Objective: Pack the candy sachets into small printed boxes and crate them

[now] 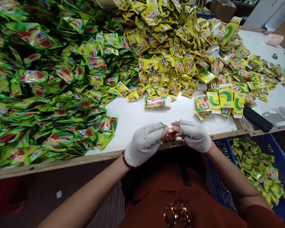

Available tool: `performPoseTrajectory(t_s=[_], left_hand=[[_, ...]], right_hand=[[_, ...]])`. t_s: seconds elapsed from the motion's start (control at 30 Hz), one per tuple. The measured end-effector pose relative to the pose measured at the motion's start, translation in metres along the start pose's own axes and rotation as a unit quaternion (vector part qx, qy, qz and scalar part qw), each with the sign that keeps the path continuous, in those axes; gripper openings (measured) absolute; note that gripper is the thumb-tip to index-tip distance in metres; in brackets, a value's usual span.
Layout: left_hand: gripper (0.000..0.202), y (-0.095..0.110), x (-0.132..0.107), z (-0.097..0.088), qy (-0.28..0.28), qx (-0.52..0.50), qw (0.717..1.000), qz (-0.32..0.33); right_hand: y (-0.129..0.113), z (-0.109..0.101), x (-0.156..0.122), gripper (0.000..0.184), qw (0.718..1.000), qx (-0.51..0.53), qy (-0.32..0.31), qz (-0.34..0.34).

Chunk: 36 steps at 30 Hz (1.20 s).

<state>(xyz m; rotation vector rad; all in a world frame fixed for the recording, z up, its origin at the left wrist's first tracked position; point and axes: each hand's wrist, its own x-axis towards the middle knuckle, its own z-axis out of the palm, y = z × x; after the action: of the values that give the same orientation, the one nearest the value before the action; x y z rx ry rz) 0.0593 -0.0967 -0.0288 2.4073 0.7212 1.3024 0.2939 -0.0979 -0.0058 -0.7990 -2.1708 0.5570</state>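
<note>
My left hand (148,142), in a white fingertip-less glove, pinches one side of a small yellow-and-red pack (170,137) at the table's front edge. On its other side, the gloved fingers of my right hand (194,134) are closed on the same pack. The fingers cover most of it, so I cannot tell whether it is a box or a sachet. Just beyond my hands lies a small printed carton (155,102) with a white flap at its right end. Several yellow-and-green cartons (226,96) are grouped to the right, some with flaps sticking out.
Green sachets (54,79) are heaped at left, yellow sachets (166,63) behind the middle. A black oblong object (257,118) and a clear mug (277,114) are at right. Below the table's right side, a blue crate (281,155) holds many yellow cartons (258,167). A wooden strip (61,164) edges the table.
</note>
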Motion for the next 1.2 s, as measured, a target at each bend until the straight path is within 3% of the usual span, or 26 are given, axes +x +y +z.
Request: performPoseTrajectory(t_s=[0.1, 0.17, 0.23, 0.3, 0.33, 0.4, 0.47, 0.57, 0.6, 0.67, 0.73, 0.83, 0.9, 0.97, 1.03, 1.1, 1.2], left_hand=[[0.041, 0.002, -0.002, -0.001, -0.023, -0.049, 0.999, 0.002], [0.03, 0.003, 0.005, -0.007, -0.023, -0.071, 0.997, -0.027], [0.022, -0.002, 0.017, -0.014, -0.01, -0.056, 0.995, -0.076], [0.023, -0.014, 0.034, -0.02, 0.005, 0.001, 0.992, -0.124], [0.024, -0.022, 0.044, -0.022, 0.003, 0.04, 0.989, -0.142], [0.023, -0.042, 0.064, -0.022, -0.039, 0.129, 0.975, -0.177], [0.021, -0.062, 0.082, -0.017, -0.123, 0.214, 0.943, -0.223], [0.028, -0.082, 0.102, -0.009, -0.239, 0.301, 0.883, -0.269], [0.034, -0.084, 0.107, -0.007, -0.259, 0.317, 0.87, -0.273], [0.04, -0.081, 0.111, -0.006, -0.262, 0.332, 0.866, -0.267], [0.032, -0.07, 0.11, -0.009, -0.221, 0.303, 0.889, -0.263], [0.017, -0.044, 0.096, -0.014, -0.123, 0.142, 0.936, -0.298], [0.018, -0.025, 0.079, -0.013, -0.059, -0.011, 0.938, -0.341], [0.026, -0.011, 0.059, -0.007, 0.001, -0.137, 0.915, -0.379], [0.035, -0.002, 0.04, 0.0, 0.04, -0.192, 0.896, -0.399], [0.04, 0.002, 0.025, 0.005, 0.05, -0.19, 0.897, -0.395], [0.038, 0.001, 0.013, 0.004, 0.02, -0.141, 0.921, -0.364]], right_hand=[[0.003, 0.006, -0.007, 0.038, 1.0, -0.006, -0.013, -0.018], [0.003, 0.012, -0.005, 0.033, 1.0, 0.007, 0.007, 0.012], [0.003, 0.014, -0.003, 0.024, 0.993, 0.028, 0.076, 0.081], [0.003, 0.005, -0.005, 0.017, 0.969, 0.088, 0.189, 0.134], [0.003, -0.005, -0.008, 0.016, 0.953, 0.135, 0.233, 0.135], [0.001, -0.03, -0.019, 0.031, 0.929, 0.223, 0.278, 0.101], [-0.004, -0.055, -0.031, 0.04, 0.884, 0.333, 0.318, 0.086], [-0.012, -0.073, -0.042, 0.019, 0.756, 0.508, 0.388, 0.141], [-0.014, -0.07, -0.043, 0.015, 0.729, 0.539, 0.387, 0.166], [-0.016, -0.057, -0.04, 0.018, 0.74, 0.529, 0.355, 0.215], [-0.015, -0.037, -0.033, 0.023, 0.783, 0.466, 0.32, 0.258], [-0.009, -0.008, -0.017, 0.024, 0.861, 0.306, 0.268, 0.305], [-0.005, 0.007, -0.005, 0.023, 0.891, 0.222, 0.245, 0.31], [0.0, 0.019, 0.004, 0.026, 0.899, 0.221, 0.23, 0.298], [0.005, 0.03, 0.009, 0.027, 0.896, 0.262, 0.219, 0.283], [0.01, 0.039, 0.011, 0.025, 0.899, 0.275, 0.2, 0.277], [0.014, 0.044, 0.008, 0.022, 0.916, 0.241, 0.173, 0.27]])
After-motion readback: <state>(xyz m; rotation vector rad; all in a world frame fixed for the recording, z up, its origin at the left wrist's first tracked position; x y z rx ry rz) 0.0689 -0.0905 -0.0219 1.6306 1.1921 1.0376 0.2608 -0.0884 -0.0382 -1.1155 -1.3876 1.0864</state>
